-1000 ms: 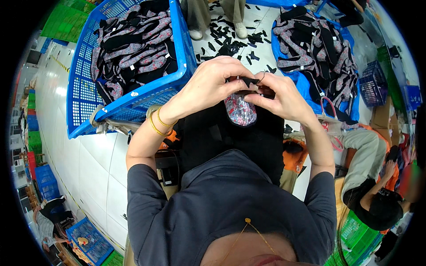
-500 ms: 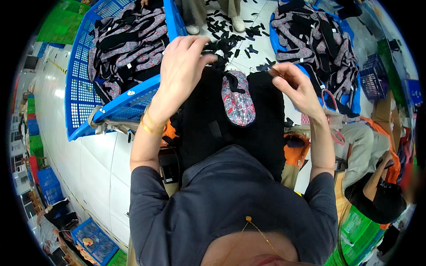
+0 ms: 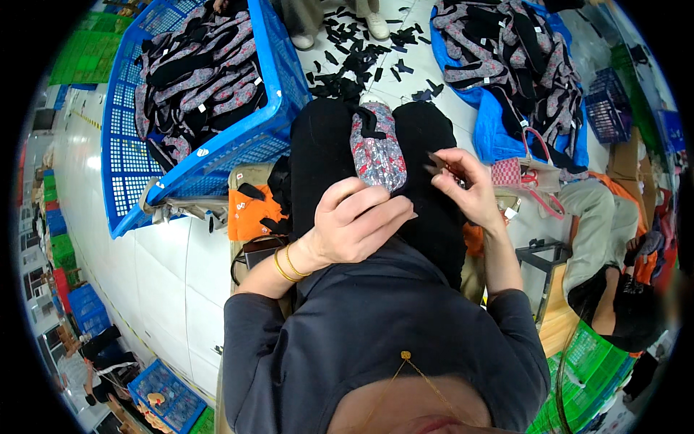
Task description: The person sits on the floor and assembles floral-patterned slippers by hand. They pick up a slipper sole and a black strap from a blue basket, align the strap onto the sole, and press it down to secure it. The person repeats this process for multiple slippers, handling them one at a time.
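Note:
A slipper, grey with red and blue print and a black strip near its far end, lies between my black-clad knees. Curled over its near end is my left hand, fingers drawn together. What they pinch, if anything, is hidden, and I cannot tell whether they touch the slipper. To the right of the slipper, above my right thigh, my right hand is closed round a small dark tool. Its pointed blades look like thread snips and stick out from the fingertips toward the left.
Printed slippers fill a blue plastic crate at far left and a blue-lined container at far right. Black scraps litter the floor ahead, near another person's shoes. A pink checked bag stands right; another person sits beyond.
My left hand has come down from beyond the slipper to its near end, its fingers now curled. The right hand has moved nearer to me and slightly left, still with the dark tool.

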Demonstrator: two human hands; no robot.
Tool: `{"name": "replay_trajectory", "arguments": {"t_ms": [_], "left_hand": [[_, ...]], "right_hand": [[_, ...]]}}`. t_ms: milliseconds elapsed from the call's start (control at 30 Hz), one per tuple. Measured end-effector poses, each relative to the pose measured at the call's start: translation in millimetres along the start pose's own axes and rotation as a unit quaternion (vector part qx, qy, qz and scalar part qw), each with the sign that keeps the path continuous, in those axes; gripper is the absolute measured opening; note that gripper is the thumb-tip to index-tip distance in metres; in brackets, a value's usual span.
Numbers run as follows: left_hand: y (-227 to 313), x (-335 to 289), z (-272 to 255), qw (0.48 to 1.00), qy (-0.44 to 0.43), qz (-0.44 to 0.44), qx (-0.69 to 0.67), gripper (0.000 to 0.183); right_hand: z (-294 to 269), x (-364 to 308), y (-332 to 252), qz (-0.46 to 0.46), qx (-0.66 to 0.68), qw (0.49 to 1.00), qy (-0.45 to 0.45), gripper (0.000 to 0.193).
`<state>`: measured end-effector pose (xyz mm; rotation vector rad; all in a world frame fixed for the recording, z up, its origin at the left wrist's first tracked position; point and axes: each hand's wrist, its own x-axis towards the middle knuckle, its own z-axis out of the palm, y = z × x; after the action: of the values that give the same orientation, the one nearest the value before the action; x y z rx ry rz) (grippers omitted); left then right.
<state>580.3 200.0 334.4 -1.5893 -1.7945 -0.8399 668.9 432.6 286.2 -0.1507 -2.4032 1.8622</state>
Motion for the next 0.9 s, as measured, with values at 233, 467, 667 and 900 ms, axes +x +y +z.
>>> {"name": "replay_trajectory", "arguments": {"t_ms": [233,467,667,900], "left_hand": [[16,-26,4,0.995,0.057,-0.078,0.007,0.022],[23,-27,7,0.991,0.056,-0.112,-0.038,0.029],[5,-46,-18,0.898,-0.130,-0.342,-0.244,0.030],[-13,30,-10,0.893,-0.156,-0.419,-0.053,0.056]], "right_hand": [[14,17,-17,-0.361,-0.205,0.909,-0.028,0.042],[30,22,-13,-0.376,-0.179,0.909,0.010,0.034],[36,-4,4,-0.050,0.163,0.983,0.069,0.037],[68,-18,11,0.078,0.160,0.984,0.001,0.015]]}}
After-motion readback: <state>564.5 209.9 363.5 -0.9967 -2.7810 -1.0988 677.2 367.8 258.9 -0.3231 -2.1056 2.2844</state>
